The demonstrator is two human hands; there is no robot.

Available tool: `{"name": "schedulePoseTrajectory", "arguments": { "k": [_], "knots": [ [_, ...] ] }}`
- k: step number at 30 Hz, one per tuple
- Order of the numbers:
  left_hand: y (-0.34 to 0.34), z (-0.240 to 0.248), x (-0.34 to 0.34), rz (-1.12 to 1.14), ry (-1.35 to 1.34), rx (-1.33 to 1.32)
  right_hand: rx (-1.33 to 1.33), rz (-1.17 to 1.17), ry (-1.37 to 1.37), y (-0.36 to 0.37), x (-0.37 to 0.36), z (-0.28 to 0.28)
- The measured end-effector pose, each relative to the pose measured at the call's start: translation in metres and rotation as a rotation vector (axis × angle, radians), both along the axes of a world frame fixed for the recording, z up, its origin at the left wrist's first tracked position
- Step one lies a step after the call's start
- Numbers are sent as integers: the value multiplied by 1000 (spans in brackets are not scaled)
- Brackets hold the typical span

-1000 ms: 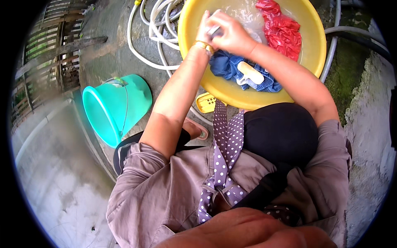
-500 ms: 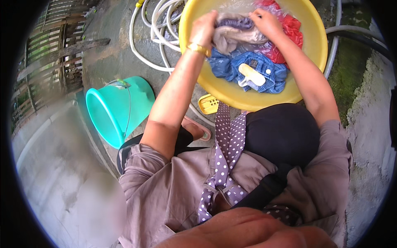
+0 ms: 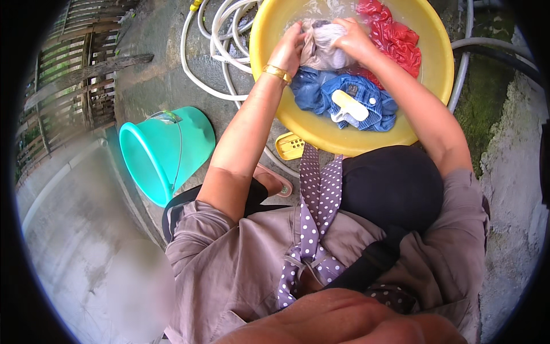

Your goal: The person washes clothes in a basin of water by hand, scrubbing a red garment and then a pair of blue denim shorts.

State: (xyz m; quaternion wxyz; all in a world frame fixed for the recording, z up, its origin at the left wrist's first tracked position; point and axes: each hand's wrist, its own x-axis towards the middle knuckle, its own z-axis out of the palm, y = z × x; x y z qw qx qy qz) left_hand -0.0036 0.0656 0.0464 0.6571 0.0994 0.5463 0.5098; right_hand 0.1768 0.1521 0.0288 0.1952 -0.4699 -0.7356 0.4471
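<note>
hands (image 3: pixel 356 42): both curled nearly closed round pale cloth (image 3: pixel 322 50) | blue denim (image 3: pixel 382 108): dark label patch (image 3: pixel 353 90), illegible

The gripped cloth (image 3: pixel 321 50) is pale grey, the basin (image 3: pixel 338 139) around the grip yellow. Right of it, the bundle (image 3: pixel 399 41) is red; below, the denim (image 3: pixel 310 94) is blue and the tie (image 3: pixel 310 232) purple with white dots; left, the hose (image 3: pixel 232 97) is white, the bucket (image 3: pixel 192 140) turquoise.

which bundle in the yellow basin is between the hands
The pale greyish bundle, between left hand and right hand; the red bundle lies right of it, the blue bundle nearer the body.
</note>
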Motion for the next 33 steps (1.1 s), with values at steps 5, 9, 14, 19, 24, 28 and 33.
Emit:
{"name": "schedulePoseTrajectory", "arguments": {
  "k": [5,9,14,19,24,28,33],
  "knots": [
    [12,-35,-17,62,-523,319,804,264,322,-53,-70,45],
    [-10,-4,-8,48,-382,332,838,543,124,-77,-56,100],
    [-2,-12,-22,4,-245,221,679,286,187,-52,-43,69],
    [15,1,-42,-63,263,230,192,175,-411,-19,-9,17],
    [10,24,-46,-205,659,62,46,154,-434,30,54,-32],
    [-23,-26,-44,-398,1206,249,324,232,-680,-45,6,0],
    [-22,-33,3,-667,1390,85,398,328,-519,-21,21,-31]
  ]
}}
